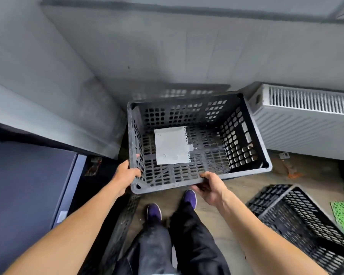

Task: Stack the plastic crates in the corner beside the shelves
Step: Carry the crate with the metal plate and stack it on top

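While you hold the black crate point(197, 139) up over the corner, the head view shows the job as partly done at best. Your left hand point(127, 175) is wrapped around the near-left corner of the rim, and your right hand point(211, 187) grips the near edge from below, so both are closed on the crate. It hangs open side up, tipped a little toward you, with a white sheet point(171, 145) lying on its floor. Its long axis runs left to right across the view, roughly parallel to the back wall point(167, 46), its right end close beside the radiator point(306, 116). Just behind it you can make out another crate's rim point(177, 92), blurred, probably the stack. At least one more crate point(298, 223) lies on the floor to your right, waiting to be stacked.
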The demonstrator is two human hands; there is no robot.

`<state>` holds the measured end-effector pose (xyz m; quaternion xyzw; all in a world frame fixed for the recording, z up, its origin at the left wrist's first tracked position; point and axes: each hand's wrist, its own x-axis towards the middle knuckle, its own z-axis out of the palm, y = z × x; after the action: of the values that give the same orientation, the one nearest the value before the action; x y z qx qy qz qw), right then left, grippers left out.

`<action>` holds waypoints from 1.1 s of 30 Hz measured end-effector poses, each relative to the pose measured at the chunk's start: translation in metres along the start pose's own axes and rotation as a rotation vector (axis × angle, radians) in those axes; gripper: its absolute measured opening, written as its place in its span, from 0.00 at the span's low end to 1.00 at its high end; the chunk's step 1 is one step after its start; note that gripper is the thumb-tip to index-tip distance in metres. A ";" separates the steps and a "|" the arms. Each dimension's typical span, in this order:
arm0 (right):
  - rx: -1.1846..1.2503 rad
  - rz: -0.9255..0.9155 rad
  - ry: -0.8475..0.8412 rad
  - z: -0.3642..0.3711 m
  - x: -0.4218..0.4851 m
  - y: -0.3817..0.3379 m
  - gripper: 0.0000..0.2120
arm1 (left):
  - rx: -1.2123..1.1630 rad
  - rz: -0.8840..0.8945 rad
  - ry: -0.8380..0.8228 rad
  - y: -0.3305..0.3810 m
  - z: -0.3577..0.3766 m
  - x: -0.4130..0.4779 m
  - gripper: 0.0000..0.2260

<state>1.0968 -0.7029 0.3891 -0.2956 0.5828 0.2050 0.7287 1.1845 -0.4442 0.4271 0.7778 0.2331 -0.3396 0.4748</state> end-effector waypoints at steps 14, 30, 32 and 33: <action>0.214 0.140 -0.001 0.086 0.075 0.006 0.08 | 0.107 -0.033 0.076 0.004 -0.043 0.137 0.25; 0.379 0.039 -0.029 0.165 0.186 0.033 0.09 | 0.100 0.064 0.090 -0.020 -0.063 0.297 0.20; 0.384 0.013 -0.013 0.170 0.194 0.039 0.09 | 0.120 0.068 0.153 -0.028 -0.063 0.308 0.18; 0.381 -0.010 0.003 0.170 0.197 0.041 0.08 | 0.136 0.072 0.177 -0.032 -0.062 0.312 0.17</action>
<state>1.2410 -0.5679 0.2144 -0.1555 0.6106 0.0868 0.7716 1.3876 -0.3615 0.1945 0.8430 0.2226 -0.2673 0.4104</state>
